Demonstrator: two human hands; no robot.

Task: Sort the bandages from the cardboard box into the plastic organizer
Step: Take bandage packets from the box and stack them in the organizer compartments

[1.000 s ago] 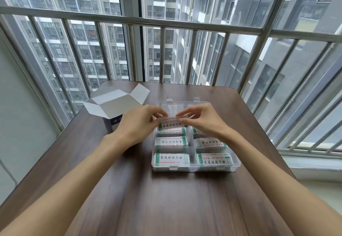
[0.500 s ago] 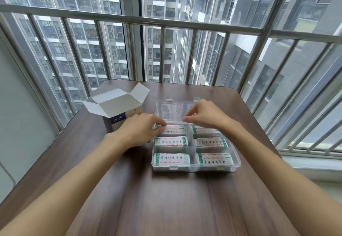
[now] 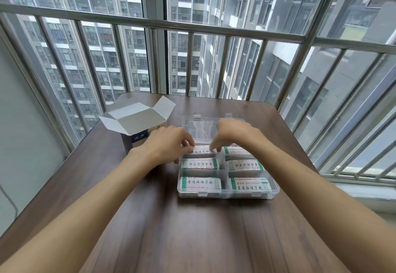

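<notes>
- Step: left hand (image 3: 169, 142) and right hand (image 3: 232, 133) pinch white green-edged paper bandage strips (image 3: 200, 150), seating them in clear plastic organizer (image 3: 227, 194)'s far-left compartment.
- Next, likely: let go; check open grey cardboard box (image 3: 137, 120) on table.

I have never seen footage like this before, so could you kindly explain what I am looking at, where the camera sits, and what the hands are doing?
There is no machine: a person wears a camera on the head, looking down at both bare hands. On the wooden table stand an open cardboard box and a clear plastic organizer with six compartments, all holding bandages. The left hand and right hand reach into the far-left compartment, fingertips pinching the ends of a bandage stack there.
</notes>
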